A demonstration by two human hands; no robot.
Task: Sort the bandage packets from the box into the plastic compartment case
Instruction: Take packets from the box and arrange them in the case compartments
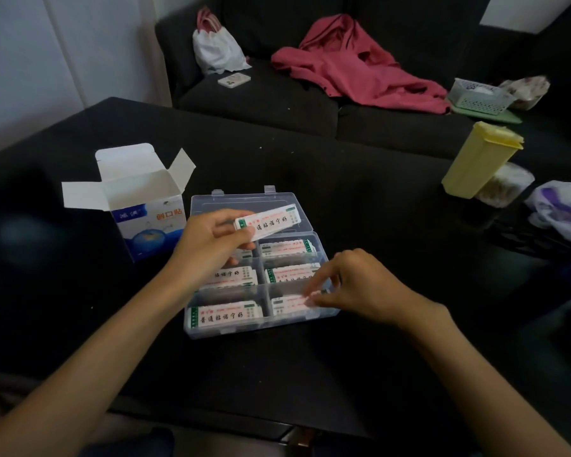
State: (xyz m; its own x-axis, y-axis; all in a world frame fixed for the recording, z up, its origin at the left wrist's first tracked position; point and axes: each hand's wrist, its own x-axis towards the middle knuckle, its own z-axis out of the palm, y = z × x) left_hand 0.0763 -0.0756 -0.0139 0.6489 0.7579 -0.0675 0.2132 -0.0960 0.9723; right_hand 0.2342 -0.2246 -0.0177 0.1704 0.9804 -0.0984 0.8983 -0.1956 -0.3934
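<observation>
The left hand holds a stack of bandage packets above the open lid of the clear plastic case, fingers and thumb curled around one end. The right hand pinches a single packet lying in the near right compartment of the case, fingertips on its right end. Other packets fill the remaining compartments, some partly hidden by the left hand. The opened white and blue box stands on the black table just left of the case, flaps up
</observation>
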